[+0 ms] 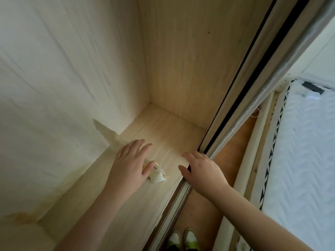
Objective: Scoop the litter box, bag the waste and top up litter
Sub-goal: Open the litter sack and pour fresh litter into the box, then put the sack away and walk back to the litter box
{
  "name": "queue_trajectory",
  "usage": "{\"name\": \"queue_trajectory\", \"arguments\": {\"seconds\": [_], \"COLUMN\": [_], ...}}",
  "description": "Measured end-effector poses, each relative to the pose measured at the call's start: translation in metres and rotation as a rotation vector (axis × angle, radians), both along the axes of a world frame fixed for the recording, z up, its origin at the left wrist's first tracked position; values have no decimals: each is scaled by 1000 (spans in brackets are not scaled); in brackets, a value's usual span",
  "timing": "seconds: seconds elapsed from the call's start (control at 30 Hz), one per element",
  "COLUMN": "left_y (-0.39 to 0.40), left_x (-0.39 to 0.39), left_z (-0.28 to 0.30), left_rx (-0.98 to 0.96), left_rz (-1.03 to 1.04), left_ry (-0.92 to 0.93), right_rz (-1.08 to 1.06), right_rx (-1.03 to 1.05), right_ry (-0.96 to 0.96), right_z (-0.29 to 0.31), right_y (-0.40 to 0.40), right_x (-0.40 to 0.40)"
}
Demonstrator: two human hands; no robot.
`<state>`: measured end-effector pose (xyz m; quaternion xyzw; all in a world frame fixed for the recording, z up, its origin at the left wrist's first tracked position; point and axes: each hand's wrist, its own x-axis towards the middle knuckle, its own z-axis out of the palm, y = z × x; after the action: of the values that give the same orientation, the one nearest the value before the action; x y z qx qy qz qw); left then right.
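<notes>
The person is reaching both arms into a pale wood-grain wardrobe compartment [163, 127] whose floor is bare light board. The left hand [130, 160] lies palm down on that floor near the left side wall, fingers stretched forward and slightly spread, with a small crumpled white packet with yellow marks [158, 175] just under and beside its thumb; whether the thumb actually pinches the packet I cannot tell. The right hand [201, 169] hovers at the front edge of the compartment floor, fingers relaxed and loosely extended, holding nothing, close to the lower end of the grey sliding door frame with its black strip [241, 82].

Along the left wall of the compartment the pale surface film is torn and yellow-stained [107, 131]. Outside the wardrobe, to the right of the door frame, runs an orange-brown floor [230, 154], then a white quilted mattress with a black-and-white patterned edge [304, 160]. Below the compartment's front edge, two white and green shoes [183, 240] stand on the floor.
</notes>
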<state>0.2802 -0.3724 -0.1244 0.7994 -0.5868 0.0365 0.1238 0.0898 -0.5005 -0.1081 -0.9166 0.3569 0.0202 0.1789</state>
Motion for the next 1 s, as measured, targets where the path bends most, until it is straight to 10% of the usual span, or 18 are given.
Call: {"name": "queue_trajectory", "arguments": {"seconds": [1.0], "left_y": [-79], "left_x": [-254], "left_z": [-2], "left_rx": [262], "left_rz": [-703], "left_ry": [8], "right_rz": [-795], "right_rx": [8], "right_ry": [201], "right_z": [2], "right_y": [82], "right_x": [-249]}}
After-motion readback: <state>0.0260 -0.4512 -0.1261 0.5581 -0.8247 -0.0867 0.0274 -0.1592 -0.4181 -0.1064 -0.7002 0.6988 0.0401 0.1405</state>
